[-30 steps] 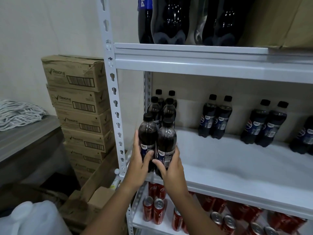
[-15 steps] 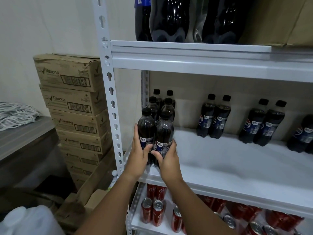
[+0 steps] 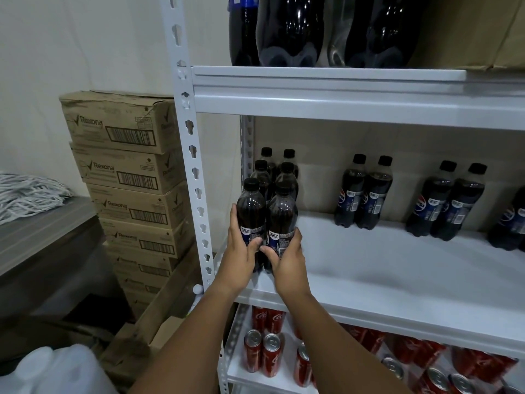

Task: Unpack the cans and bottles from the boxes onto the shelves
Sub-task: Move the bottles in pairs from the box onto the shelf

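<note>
My left hand (image 3: 240, 253) grips the left front bottle (image 3: 251, 214) and my right hand (image 3: 287, 258) grips the right front bottle (image 3: 282, 220), both upright at the left end of the middle shelf (image 3: 397, 291), centre of the frame, just before four more bottles (image 3: 274, 172). Red cans (image 3: 262, 354) stand below.

bare shelf (image 3: 383, 268) right of bottle rows (image 3: 277, 177) (post (image 3: 196, 172) left)

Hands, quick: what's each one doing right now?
Left hand: grips the left cola bottle.
Right hand: grips the right cola bottle.
</note>
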Available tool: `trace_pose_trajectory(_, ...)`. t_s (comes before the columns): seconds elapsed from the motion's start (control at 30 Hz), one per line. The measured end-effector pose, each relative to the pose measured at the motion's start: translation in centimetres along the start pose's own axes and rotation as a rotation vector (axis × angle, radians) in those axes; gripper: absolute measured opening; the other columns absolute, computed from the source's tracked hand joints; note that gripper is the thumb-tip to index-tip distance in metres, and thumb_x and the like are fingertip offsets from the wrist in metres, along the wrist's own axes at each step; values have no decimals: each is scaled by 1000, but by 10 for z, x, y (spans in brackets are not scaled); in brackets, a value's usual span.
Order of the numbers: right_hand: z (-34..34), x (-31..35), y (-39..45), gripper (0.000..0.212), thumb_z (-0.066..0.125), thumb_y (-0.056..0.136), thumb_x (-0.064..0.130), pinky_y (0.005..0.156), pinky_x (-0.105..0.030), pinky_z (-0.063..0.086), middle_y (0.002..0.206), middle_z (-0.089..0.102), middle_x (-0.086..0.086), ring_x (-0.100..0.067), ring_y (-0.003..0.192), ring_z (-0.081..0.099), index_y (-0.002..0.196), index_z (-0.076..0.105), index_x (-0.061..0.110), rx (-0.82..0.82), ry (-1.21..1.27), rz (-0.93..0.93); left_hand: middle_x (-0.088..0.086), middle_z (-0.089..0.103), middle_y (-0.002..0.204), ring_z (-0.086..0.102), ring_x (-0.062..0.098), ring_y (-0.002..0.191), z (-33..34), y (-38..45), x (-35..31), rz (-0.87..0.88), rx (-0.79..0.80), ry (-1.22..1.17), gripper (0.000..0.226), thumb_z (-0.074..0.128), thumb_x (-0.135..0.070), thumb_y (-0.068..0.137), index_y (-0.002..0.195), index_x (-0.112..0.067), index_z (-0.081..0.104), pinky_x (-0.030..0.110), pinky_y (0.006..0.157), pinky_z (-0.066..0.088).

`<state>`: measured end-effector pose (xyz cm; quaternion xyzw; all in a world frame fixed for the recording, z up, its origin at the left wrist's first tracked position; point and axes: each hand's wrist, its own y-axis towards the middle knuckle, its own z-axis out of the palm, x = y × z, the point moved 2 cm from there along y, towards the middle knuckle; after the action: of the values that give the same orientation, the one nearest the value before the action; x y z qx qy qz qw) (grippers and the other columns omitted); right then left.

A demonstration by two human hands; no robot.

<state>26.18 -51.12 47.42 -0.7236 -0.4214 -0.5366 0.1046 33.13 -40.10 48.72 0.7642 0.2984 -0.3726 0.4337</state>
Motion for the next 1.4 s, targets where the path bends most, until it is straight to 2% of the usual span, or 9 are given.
trace_pose_trajectory(0.17, -2, -1, -2, 87, 64, 91, 52, 106, -47, 47, 146, 49, -8, -24, 130, 52, 156, 15, 21, -11, 31, -41, -7, 9, 171, 16, 7, 155, -2, -1, 2, 18, 20, 7, 86, 50, -30, 107, 148, -63, -18, 30, 123, 23)
trace_pose_trajectory(0.4, -3, -18, -15, 103, 79, 84, 20, 115, -40, 39, 151, 39, -2, -16, 138, 40, 159, 9, 28, 24, 25, -67, -16, 5, 170, 13, 2, 155, 4, -14, 12, -12, 17, -11, 83, 49, -40, 106, 156, -51, -16, 34, 125, 22)
trace_pose_trajectory(0.47, -3, -23, -21, 98, 76, 87, 21, 114, -36, 38, 149, 38, 1, -10, 135, 39, 159, 11, 29, 21, 27, -90, -22, 1, 169, 10, -4, 154, 7, -24, 20, -14, 27, 1, 83, 51, -39, 105, 155, -55, -14, 32, 126, 21)
trace_pose_trajectory(0.63, -5, -27, -27, 91, 73, 91, 26, 111, -27, 37, 149, 38, 6, -6, 135, 38, 159, 13, 30, 18, 40, -114, -19, 4, 169, 14, 1, 155, 9, -33, 25, -7, -3, 45, 80, 49, -39, 106, 154, -57, -12, 29, 123, 25)
trace_pose_trajectory(0.77, -7, -29, -30, 91, 72, 91, 31, 108, -21, 36, 148, 39, 8, -3, 132, 39, 159, 12, 32, 34, 14, -120, -23, 2, 167, 12, -4, 152, 7, -36, 25, -19, 8, 56, 81, 49, -40, 105, 153, -58, -14, 22, 118, 23)
trace_pose_trajectory(1.07, -6, -31, -29, 96, 79, 84, 28, 104, -40, 49, 139, 53, 5, -11, 126, 54, 156, 17, 37, 34, 35, -79, -22, -1, 168, 8, -7, 151, 5, -34, 25, -31, 10, 95, 84, 49, -38, 104, 153, -56, -17, 15, 116, 19)
trace_pose_trajectory(1.23, -7, -32, -31, 96, 79, 85, 27, 104, -38, 50, 137, 54, 6, -11, 124, 55, 156, 17, 39, 38, 45, -69, -17, 1, 170, 7, -5, 154, 6, -35, 26, -32, 11, 89, 84, 49, -36, 105, 155, -53, -16, 17, 119, 17)
trace_pose_trajectory(1.37, -7, -31, -31, 96, 80, 84, 26, 105, -35, 48, 138, 53, 6, -10, 125, 54, 156, 17, 38, 43, 40, -70, -19, 2, 170, 8, -7, 153, 5, -37, 26, -42, 9, 87, 85, 50, -37, 105, 154, -56, -17, 1, 110, 15)
trace_pose_trajectory(1.4, -7, -31, -31, 97, 80, 84, 26, 106, -35, 48, 139, 53, 5, -10, 125, 53, 156, 17, 38, 45, 38, -69, -19, 3, 170, 9, -7, 152, 4, -37, 26, -47, 9, 87, 85, 51, -37, 104, 154, -55, -16, 1, 110, 16)
